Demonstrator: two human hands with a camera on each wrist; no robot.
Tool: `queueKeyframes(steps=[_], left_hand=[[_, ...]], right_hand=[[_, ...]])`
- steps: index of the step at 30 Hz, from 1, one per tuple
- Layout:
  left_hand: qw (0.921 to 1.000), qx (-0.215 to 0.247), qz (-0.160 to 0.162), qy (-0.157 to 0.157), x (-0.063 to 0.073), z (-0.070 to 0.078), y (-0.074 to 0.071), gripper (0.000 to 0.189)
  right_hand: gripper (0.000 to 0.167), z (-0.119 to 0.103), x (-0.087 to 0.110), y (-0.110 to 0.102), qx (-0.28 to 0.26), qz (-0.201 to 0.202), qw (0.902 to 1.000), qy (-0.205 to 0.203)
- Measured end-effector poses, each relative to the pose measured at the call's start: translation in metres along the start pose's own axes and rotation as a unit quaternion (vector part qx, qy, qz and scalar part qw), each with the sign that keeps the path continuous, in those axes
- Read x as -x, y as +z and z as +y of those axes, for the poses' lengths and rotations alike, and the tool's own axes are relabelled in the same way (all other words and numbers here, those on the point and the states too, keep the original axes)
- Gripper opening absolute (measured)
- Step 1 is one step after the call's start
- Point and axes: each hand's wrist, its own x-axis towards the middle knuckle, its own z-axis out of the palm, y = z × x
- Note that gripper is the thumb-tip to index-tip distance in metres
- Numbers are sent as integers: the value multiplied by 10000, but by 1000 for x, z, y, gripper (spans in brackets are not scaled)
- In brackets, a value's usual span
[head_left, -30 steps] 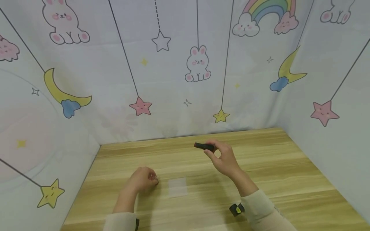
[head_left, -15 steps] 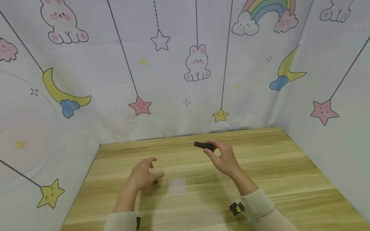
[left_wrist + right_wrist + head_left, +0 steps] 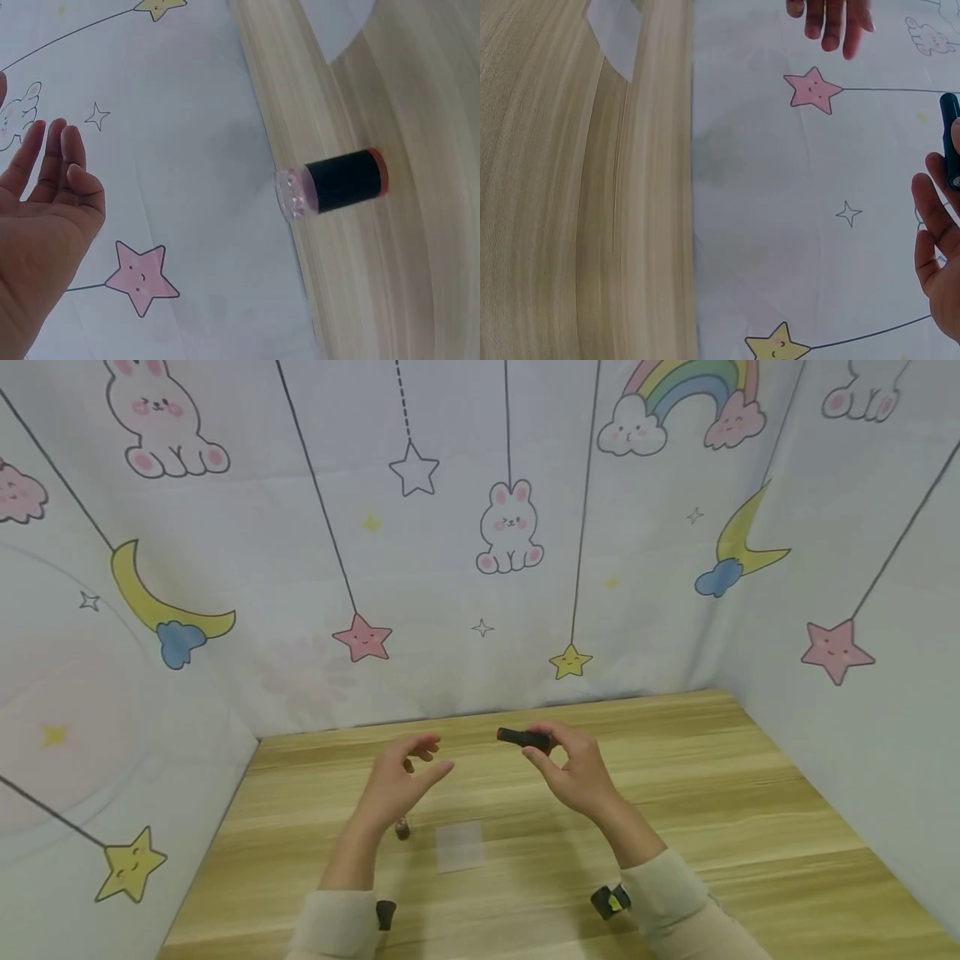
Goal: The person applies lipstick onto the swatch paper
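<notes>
My right hand [image 3: 576, 770] pinches a slim black tube [image 3: 517, 737] with a reddish end, held sideways above the table. The same tube [image 3: 950, 139] shows at the edge of the right wrist view. To its left, my left hand [image 3: 401, 783] hovers with fingers apart and nothing in them. Behind that wrist, a short black cylinder [image 3: 402, 830] stands on the table. In the left wrist view this cylinder [image 3: 343, 182] has an orange-red base and a clear, pinkish top. A pale, see-through square [image 3: 459, 847] lies flat beside it.
The wood-grain table [image 3: 675, 777] is enclosed by a white printed curtain [image 3: 450, 593] at the back and sides. A black wrist camera mount [image 3: 611, 902] sticks out by the right sleeve, and another [image 3: 386, 914] by the left.
My left hand has let go of the short cylinder, opened, and risen forward and right toward the tube. The cylinder stays on the table. My right hand has hardly moved.
</notes>
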Motion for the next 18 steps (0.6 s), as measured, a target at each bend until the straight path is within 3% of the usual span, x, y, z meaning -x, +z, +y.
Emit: queueKeyframes(steps=[7,13,18], left_hand=[[9956,924,-89,152,-4,21,23,34],[9775,2070,-296,270,-6,41,43,31],[9633,2678,-178,67,-6,54,48,27]], right_hand=[[23,-8,-4,6,-298,22,9995,-96],[21,-18,-9,13,-653,-62,9978,-48],[22,-21,-11,17,-749,-102,9971,-77]])
